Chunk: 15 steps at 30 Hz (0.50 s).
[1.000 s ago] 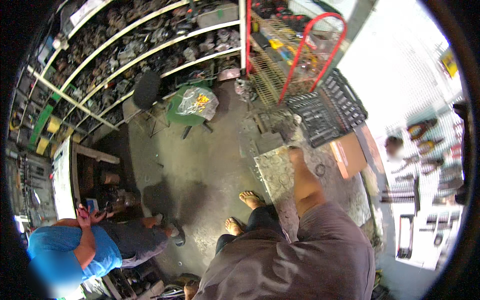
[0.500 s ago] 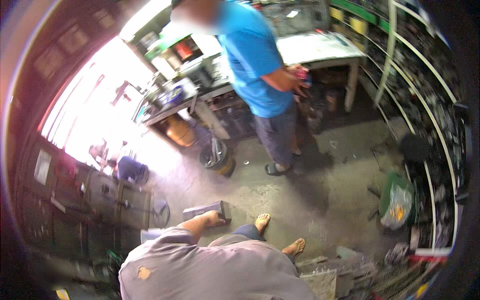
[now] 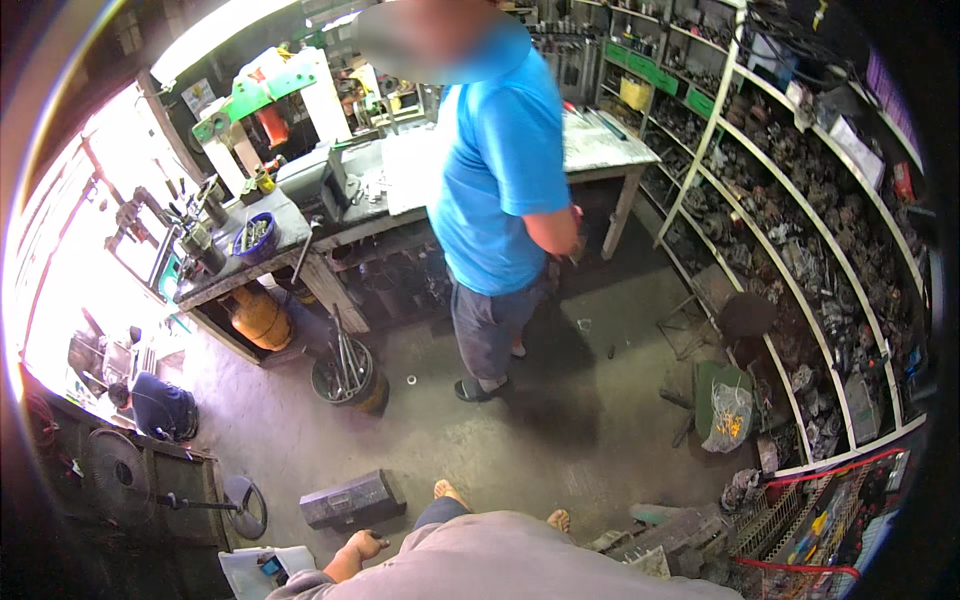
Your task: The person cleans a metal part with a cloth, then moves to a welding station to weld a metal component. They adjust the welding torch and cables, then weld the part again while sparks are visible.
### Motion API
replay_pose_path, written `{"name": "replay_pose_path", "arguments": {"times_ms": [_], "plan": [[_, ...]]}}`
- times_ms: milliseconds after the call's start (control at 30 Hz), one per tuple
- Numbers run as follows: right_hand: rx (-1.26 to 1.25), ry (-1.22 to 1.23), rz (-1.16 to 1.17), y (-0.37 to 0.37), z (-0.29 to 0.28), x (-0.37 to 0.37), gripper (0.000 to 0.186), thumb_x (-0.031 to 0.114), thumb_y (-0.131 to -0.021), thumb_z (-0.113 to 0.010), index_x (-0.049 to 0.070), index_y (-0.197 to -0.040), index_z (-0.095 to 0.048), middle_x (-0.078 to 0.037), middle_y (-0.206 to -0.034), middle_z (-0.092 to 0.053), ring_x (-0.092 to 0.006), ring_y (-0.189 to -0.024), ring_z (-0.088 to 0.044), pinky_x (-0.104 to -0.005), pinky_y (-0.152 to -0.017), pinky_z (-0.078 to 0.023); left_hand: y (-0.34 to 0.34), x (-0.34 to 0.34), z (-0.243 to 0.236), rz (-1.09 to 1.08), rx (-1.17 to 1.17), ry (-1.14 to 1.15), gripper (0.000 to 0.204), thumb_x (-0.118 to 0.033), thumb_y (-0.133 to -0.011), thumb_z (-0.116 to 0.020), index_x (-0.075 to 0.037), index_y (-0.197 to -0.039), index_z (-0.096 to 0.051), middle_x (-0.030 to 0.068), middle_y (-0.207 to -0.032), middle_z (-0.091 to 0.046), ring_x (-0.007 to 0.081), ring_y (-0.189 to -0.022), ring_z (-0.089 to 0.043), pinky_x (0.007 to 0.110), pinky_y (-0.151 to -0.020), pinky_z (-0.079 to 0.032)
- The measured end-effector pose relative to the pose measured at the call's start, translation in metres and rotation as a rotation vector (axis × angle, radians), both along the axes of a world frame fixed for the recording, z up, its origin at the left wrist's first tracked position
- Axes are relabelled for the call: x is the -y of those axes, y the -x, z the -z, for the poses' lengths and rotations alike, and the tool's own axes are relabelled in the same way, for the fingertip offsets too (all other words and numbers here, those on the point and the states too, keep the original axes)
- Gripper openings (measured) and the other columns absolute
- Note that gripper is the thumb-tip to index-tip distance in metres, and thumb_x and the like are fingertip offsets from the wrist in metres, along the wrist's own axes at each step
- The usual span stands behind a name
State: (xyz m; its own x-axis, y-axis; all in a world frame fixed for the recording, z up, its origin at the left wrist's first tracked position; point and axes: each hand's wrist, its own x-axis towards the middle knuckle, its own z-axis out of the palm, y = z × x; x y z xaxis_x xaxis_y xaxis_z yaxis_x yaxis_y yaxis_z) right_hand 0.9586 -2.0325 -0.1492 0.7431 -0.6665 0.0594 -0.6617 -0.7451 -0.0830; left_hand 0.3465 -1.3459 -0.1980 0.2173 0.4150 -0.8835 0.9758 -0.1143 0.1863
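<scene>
My left hand (image 3: 362, 545) hangs low at the bottom of the view, its fingers curled. A small dark thing seems to be at its fingertips, too small to name. Just beyond the hand, on the concrete floor, lies a long dark toolbox-like case (image 3: 345, 502); hand and case look apart. Near my left forearm sits a white open box (image 3: 240, 575) with a small blue and black item in it. My right hand is out of the picture, hidden by my body in a grey shirt.
A person in a blue shirt (image 3: 505, 170) stands at the workbench (image 3: 610, 150). Left of them are a bucket of metal bars (image 3: 345, 385) and an orange gas cylinder (image 3: 262, 318). A standing fan (image 3: 118, 478), a round stool (image 3: 747, 314) and parts-filled shelves (image 3: 790, 220) flank the floor.
My left hand was at the dark case and is now drawn back from it, nearer my body. My view has tilted up and turned right. The person's hands, earlier around something red, are now mostly hidden.
</scene>
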Motion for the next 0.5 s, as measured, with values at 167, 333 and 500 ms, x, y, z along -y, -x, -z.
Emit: {"name": "replay_pose_path", "arguments": {"times_ms": [167,333,500], "plan": [[0.019,-0.209,-0.299,0.048,0.03,-0.222,0.026,0.024,-0.102,-0.055,0.003,-0.113,-0.065,-0.014,-0.102,-0.072,-0.0337,-0.093,-0.067,-0.0445,-0.087,-0.052,0.002,-0.091,-0.036,-0.163,0.157,-0.177,0.072,-0.046,-0.086,-0.076,0.004,-0.135,-0.062,0.0284,-0.138,-0.061,0.039,-0.134,-0.056,0.042,-0.114,-0.044],[-0.312,-1.633,-0.708,0.102,0.008,-0.604,0.027,0.018,-0.103,-0.056,0.002,-0.122,-0.067,-0.01,-0.114,-0.071,-0.023,-0.101,-0.067,-0.0401,-0.09,-0.054,-0.024,-0.19,-0.094,-0.272,0.437,-0.37,0.063,-0.039,-0.092,-0.072,0.0,-0.14,-0.058,0.0246,-0.134,-0.065,0.039,-0.126,-0.062,0.044,-0.109,-0.048],[-1.041,-2.27,-0.737,0.182,-0.158,-0.922,0.046,0.027,-0.107,-0.045,0.0,-0.142,-0.053,-0.013,-0.14,-0.061,-0.0281,-0.128,-0.058,-0.0464,-0.112,-0.044,0.005,-0.247,-0.094,-0.635,0.405,-0.377,0.06,-0.035,-0.092,-0.073,0.0,-0.138,-0.059,0.0231,-0.134,-0.066,0.0369,-0.126,-0.063,0.044,-0.108,-0.049]]}}
